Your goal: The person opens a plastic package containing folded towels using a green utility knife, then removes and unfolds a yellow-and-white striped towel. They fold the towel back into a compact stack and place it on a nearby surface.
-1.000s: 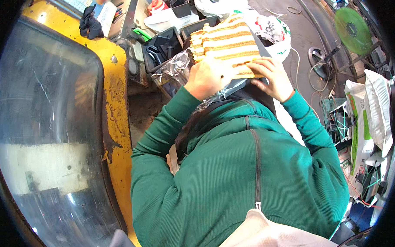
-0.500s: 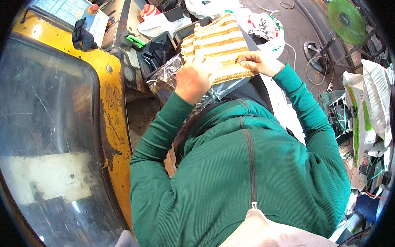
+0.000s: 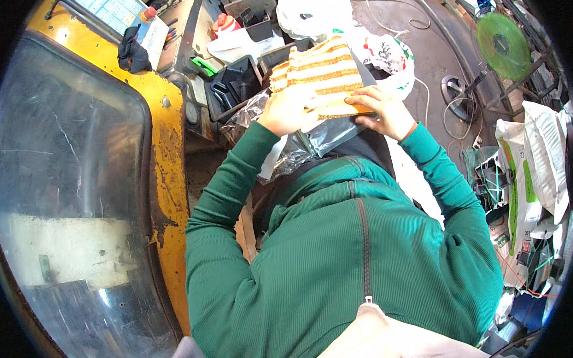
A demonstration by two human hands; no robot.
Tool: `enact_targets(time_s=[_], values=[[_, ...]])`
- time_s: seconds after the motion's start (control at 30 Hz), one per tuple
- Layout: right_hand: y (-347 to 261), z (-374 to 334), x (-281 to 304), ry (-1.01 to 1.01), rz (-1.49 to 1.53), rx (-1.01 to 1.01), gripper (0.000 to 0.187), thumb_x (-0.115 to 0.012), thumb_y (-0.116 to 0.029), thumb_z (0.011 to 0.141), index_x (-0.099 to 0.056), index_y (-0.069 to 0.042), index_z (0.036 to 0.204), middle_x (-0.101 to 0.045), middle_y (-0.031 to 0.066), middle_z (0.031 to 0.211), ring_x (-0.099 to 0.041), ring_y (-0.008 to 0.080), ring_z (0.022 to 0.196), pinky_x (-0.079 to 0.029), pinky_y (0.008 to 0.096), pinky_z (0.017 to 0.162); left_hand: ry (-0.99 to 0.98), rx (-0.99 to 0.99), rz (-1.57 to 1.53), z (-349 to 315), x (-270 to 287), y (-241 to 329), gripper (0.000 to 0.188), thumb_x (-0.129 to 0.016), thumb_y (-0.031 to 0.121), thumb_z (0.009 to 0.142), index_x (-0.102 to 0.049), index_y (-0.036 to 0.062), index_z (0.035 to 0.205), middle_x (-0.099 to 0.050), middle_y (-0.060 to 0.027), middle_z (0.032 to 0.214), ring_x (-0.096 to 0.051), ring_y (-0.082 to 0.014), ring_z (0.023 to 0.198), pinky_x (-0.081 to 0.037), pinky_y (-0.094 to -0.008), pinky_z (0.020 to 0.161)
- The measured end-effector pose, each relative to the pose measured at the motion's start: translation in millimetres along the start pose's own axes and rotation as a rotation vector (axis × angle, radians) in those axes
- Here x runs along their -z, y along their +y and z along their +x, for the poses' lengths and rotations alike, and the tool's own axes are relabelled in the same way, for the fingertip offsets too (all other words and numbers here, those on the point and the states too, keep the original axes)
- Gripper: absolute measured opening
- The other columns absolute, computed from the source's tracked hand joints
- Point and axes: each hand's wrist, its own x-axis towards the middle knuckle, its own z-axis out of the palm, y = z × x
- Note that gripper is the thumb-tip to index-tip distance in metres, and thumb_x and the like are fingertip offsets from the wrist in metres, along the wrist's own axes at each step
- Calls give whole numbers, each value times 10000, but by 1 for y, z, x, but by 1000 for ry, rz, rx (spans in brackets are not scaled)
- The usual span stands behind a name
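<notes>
An orange-and-white striped cloth [image 3: 323, 67] lies spread in front of my lap, with a yellowish folded band along its near edge. My left hand [image 3: 288, 109] is closed on the near left corner of that band, its fingertips partly washed out by glare. At the right end of the band is my right hand [image 3: 385, 112], fingers on top and thumb below, gripping the cloth. Under the cloth, crinkled clear plastic [image 3: 326, 140] and a dark grey flat surface show.
Black bins [image 3: 233, 86] with dark parts stand beyond my left hand. White plastic bags [image 3: 312, 13] lie past the cloth. A yellow machine frame [image 3: 166, 158] with a scratched window is at my left. A green disc [image 3: 502, 37] and white sacks [image 3: 544, 151] are on the right.
The cloth's near edge has been turned over into a yellowish band. My right hand has shifted slightly lower and opened its fingers along the band; my left hand has moved slightly right.
</notes>
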Motion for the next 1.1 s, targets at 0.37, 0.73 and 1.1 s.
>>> enact_targets(time_s=[0.37, 0.73, 1.1], values=[[47, 25, -28, -137, 714, -497, 162, -585, -125, 909, -630, -16, 1019, -597, 23, 699, -523, 68, 595, -456, 251, 548, 71, 50, 244, 2, 1, 4, 271, -654, 232, 788, -629, 65, 1001, -613, -81, 897, -601, -211, 853, -517, -333, 734], [-2, 30, 4, 87, -23, 172, 320, -713, -152, 745, -626, -72, 1043, -612, 90, 1037, -559, 290, 1008, -445, 384, 886, -7, 78, 421, 14, 6, 3, 283, -626, 241, 792, -638, 107, 1040, -630, -103, 969, -609, -278, 919, -523, -375, 743], [77, 61, -15, -220, 759, -325, 249, -639, -117, 866, -599, -56, 1104, -624, 6, 1016, -552, 105, 961, -438, 267, 871, 49, -15, 536, 30, 36, -5, 342, -620, 264, 777, -634, 90, 1071, -657, -86, 926, -644, -249, 842, -536, -360, 728]])
